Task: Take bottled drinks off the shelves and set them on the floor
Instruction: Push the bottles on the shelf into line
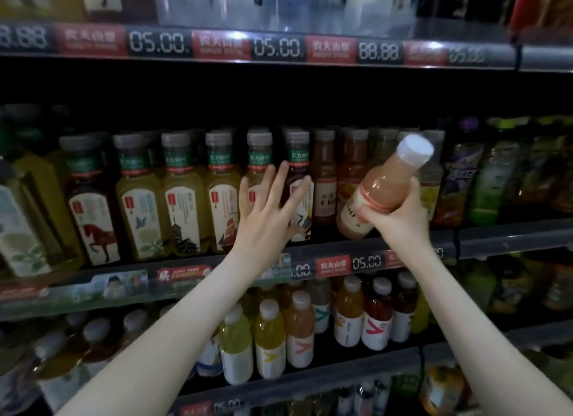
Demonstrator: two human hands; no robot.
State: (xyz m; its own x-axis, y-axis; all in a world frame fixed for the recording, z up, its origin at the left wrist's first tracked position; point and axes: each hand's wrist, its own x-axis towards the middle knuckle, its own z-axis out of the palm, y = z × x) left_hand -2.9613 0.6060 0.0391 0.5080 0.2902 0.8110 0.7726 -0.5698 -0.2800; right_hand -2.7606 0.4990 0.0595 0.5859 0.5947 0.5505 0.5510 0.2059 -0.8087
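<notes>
**One bottle in hand, a second within reach**

I judged this to be the pick-up step, about half done. My right hand (400, 217) had fingers and thumb wrapped round the lower body of a pink juice bottle (384, 186). The bottle sat just above the middle shelf's price rail (366, 262), towards the rail's right end. It looked tipped out of its row, though I could not tell whether its base was clear of the shelf board.

The bottle was tilted, its long axis on a diagonal. The base was down and to the left, nearest the rail. The white cap (415, 152) was up and to the right, farthest from the rail.

My left hand (263, 220) was wide, fingers straight and fanned, holding nothing. It hovered above the middle of the rail with its fingertips in front of a dark tea bottle (297, 155) with a green neck band. That bottle stood upright at the right end of a row of yellow-green tea bottles (183, 198) above the rail. I could not tell whether the fingertips touched it.

As I judged it, the left hand next needed to close round the tea bottle's body and draw it forward over the rail. The neighbours stood shoulder to shoulder, so a knock was the risk. Both bottles then had to go down to the floor, out of view well below the rail. The pink one would need bringing upright, cap up, so it would stand when set down.
</notes>
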